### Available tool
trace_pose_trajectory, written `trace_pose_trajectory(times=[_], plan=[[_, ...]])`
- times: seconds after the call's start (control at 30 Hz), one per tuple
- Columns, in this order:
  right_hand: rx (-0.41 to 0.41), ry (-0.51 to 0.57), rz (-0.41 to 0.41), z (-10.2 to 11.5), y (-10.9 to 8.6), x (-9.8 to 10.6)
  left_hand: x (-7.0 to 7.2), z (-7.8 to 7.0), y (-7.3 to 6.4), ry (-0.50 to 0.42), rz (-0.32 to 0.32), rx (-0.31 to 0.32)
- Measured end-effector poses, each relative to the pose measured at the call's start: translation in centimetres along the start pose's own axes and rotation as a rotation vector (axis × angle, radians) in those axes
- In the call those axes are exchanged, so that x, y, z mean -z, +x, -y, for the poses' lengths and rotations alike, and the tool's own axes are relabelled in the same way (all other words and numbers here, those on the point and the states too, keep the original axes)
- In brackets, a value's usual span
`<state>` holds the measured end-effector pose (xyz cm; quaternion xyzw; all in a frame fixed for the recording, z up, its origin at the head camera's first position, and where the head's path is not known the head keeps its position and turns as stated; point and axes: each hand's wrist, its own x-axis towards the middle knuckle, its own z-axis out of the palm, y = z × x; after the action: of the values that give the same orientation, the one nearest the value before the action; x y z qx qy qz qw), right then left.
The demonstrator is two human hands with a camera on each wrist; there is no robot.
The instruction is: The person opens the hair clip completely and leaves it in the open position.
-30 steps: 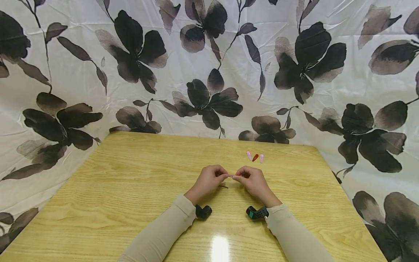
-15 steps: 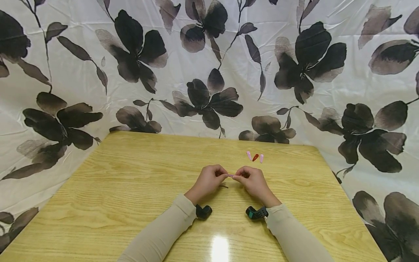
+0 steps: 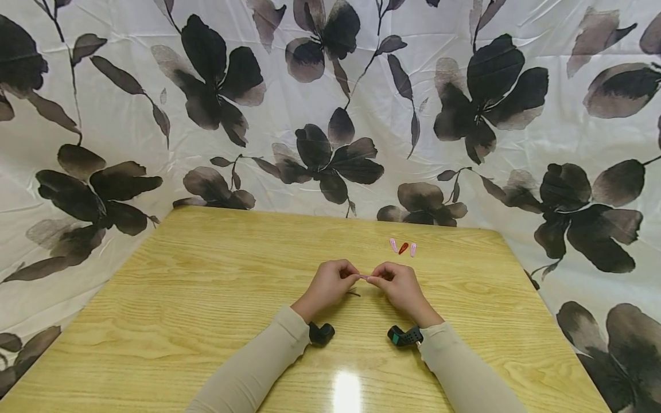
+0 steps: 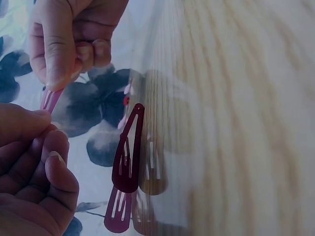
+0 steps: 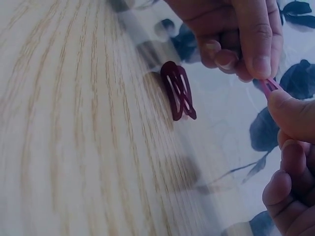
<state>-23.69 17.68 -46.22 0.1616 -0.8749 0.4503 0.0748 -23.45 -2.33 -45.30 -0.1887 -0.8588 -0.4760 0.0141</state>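
Between my hands a pink snap hair clip is held level above the table. My left hand pinches one end between thumb and fingers, and my right hand pinches the other. Slots show in the exposed part of the pink clip in the left wrist view; its ends are hidden by the fingertips. Below the hands lie more clips: a dark red hair clip and a pink one in the left wrist view. The right wrist view shows overlapping dark red clips.
Farther back on the wooden table lie a pink clip, a red clip and another pink clip in a row. A floral cloth hangs behind the table. Black cameras sit on both wrists.
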Motion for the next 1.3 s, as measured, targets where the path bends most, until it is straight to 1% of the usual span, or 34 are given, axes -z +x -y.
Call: trace_pose_trajectory(times=[0.2,0.33,0.57,0.73,0.9,1.1,1.2,1.3], plan=[[0.008,0.001,-0.029,-0.37,-0.02,0.07,-0.24,-0.05,0.05,0.011,0.014,-0.011],[0.014,0.005,-0.024,-0.5,-0.03,0.06,-0.28,0.08,0.05,0.008,0.004,-0.006],[0.011,-0.008,-0.029,-0.5,-0.09,-0.01,-0.35,0.07,0.0,0.043,-0.02,-0.009],[0.017,-0.008,-0.043,-0.56,-0.03,-0.07,-0.39,0.08,0.09,0.04,-0.038,-0.014],[0.0,-0.008,-0.047,-0.51,-0.02,0.0,-0.38,0.04,0.05,0.034,-0.042,-0.018],[-0.031,-0.006,-0.063,-0.53,-0.07,0.24,-0.33,0.09,-0.04,0.02,-0.033,0.013],[-0.027,-0.006,-0.056,-0.55,-0.07,0.27,-0.31,0.14,-0.02,0.017,-0.029,0.028],[-0.021,0.003,-0.053,-0.54,-0.05,0.24,-0.31,0.21,0.07,0.018,-0.027,0.028]])
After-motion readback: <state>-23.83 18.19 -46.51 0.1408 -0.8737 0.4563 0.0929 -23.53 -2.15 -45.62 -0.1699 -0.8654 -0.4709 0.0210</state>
